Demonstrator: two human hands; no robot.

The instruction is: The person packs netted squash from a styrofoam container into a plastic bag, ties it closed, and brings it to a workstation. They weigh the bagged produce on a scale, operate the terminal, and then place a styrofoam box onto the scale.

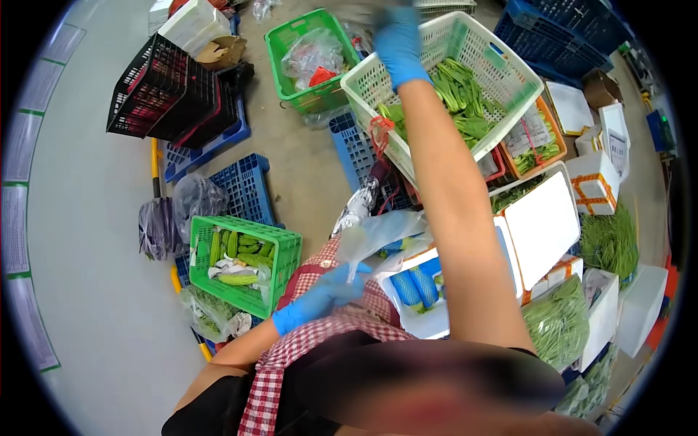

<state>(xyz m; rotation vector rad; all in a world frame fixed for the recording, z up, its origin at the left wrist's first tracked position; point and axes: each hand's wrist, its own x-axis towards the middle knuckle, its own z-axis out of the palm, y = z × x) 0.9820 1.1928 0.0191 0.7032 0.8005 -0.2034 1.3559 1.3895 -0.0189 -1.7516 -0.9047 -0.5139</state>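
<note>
My left hand (pixel 324 294), in a blue glove, is closed on a clear plastic bag (pixel 378 236) in front of the checkered apron. My right hand (pixel 398 47), also gloved in blue, reaches out over the left rim of a white crate (pixel 512 109) with leafy greens (pixel 462 94) inside. Its fingers are smeared by motion at the top, beside a dark blurred shape, and I cannot tell what they hold. Below the crate, a white foam box (pixel 434 325) contains produce in blue netting (pixel 414 286).
A green crate (pixel 283 265) of bitter gourds stands at the left; another green crate (pixel 287 91) with plastic bags stands beyond. Black crates (pixel 171 94) are stacked upper left. Foam boxes (pixel 592 182) and bundled greens (pixel 556 323) line the right. Blue pallets (pixel 247 185) lie on the floor.
</note>
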